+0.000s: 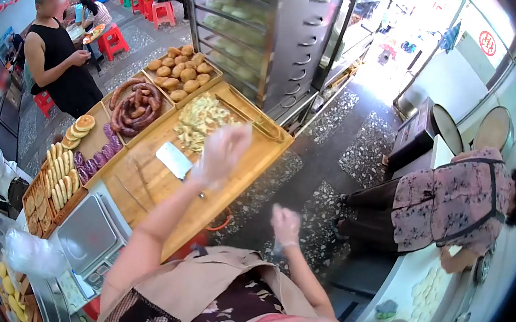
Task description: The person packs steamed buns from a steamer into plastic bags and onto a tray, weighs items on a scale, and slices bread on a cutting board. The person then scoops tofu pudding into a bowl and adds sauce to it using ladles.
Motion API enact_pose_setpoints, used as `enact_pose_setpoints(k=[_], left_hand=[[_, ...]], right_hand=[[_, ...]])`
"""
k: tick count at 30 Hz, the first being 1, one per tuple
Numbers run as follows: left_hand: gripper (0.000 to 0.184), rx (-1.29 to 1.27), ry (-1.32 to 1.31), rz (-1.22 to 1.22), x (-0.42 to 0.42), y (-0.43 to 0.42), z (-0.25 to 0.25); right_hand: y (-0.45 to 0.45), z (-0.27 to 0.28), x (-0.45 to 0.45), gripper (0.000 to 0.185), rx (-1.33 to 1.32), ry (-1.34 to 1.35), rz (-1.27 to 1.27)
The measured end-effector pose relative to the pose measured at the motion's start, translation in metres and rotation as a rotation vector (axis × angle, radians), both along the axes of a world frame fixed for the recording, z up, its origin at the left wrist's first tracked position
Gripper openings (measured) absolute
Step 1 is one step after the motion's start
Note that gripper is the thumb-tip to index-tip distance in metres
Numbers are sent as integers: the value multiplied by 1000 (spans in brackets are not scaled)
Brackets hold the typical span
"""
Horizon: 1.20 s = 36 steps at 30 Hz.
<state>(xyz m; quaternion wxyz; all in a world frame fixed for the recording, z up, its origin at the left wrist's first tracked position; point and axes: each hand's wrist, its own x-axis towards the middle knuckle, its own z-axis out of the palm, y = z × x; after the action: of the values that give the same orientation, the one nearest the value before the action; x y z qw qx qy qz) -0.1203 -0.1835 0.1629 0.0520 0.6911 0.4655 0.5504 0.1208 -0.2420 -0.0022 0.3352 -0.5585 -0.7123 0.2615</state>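
My left hand [224, 154], in a clear plastic glove, is raised over the wooden board [229, 186], its fingers drawn together; what they may hold is hidden. Just beyond it lies a heap of chopped pale food [202, 116]. A cleaver [173, 160] with a broad blade rests flat beside that hand, its handle partly covered by my wrist. Thin tong-like metal rods [132, 192] lie nearer me on the board. Away from the board, over the floor, my right hand [285, 228] is gloved too, its fingers curled with nothing visible in them.
Trays hold brown buns [182, 73], sausages [136, 109], purple pieces [98, 159] and flatbreads [60, 176]. A scale [90, 234] stands at the left, a steel steamer cabinet [303, 45] ahead. A person in black [59, 62] faces the counter; a co-worker [448, 198] bends over dough at right.
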Motion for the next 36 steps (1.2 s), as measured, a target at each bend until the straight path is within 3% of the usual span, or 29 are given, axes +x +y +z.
enact_pose_setpoints(k=[1, 2, 3, 4, 6, 7, 8, 9, 13, 14, 15, 16, 18, 20, 22, 25, 26, 28, 32, 36], left_hand=[[13, 90, 58, 9, 4, 44, 6], [14, 124, 34, 57, 15, 72, 31], [13, 248, 87, 91, 18, 103, 47], [12, 105, -227, -36, 18, 136, 47], [10, 328, -135, 169, 13, 173, 67], [11, 396, -283, 252, 9, 189, 63], [12, 384, -523, 164, 11, 195, 63], [15, 443, -631, 179, 9, 205, 53], [14, 374, -683, 319, -10, 243, -35], [14, 228, -705, 428, -3, 242, -52], [14, 87, -723, 534, 6, 242, -65], [14, 76, -726, 565, 15, 239, -77], [13, -173, -645, 655, 38, 227, -93], [12, -195, -582, 731, 70, 223, -89], [12, -199, -575, 803, 109, 223, -90], [12, -278, -575, 878, 164, 226, -116], [13, -261, -737, 843, 183, 232, -127], [13, -374, -868, 771, 209, 236, -150], [10, -495, -890, 728, 226, 263, -137], [11, -584, -883, 704, 224, 303, -146]], right_hand=[[23, -6, 13, 40, 40, -12, -10], [47, -7, 19, 41, -87, 46, -60], [69, 6, 20, 19, -39, 116, 10], [95, 7, 20, 24, 107, 56, 81], [153, 29, 19, 18, 122, 77, 171], [184, 35, 20, 22, 329, 3, 242], [220, 30, 21, 28, 248, 43, 232], [257, 26, 20, 34, 332, -8, 242], [397, 29, 28, 30, 164, -198, 307], [427, 38, 27, 31, -71, -245, 332], [452, 49, 28, 40, -59, -341, 308], [490, 32, 31, 50, 113, -402, 351], [545, 44, 18, 51, 61, -578, 317], [598, 38, 1, 46, 57, -601, 342], [650, 15, -16, 53, 119, -685, 513], [674, -33, -33, 42, 38, -870, 637], [673, -61, -36, 35, 197, -859, 566], [658, -61, -25, 32, 73, -697, 515], [620, -73, 79, 33, 204, -551, 590], [571, -77, 164, 28, 156, -555, 522]])
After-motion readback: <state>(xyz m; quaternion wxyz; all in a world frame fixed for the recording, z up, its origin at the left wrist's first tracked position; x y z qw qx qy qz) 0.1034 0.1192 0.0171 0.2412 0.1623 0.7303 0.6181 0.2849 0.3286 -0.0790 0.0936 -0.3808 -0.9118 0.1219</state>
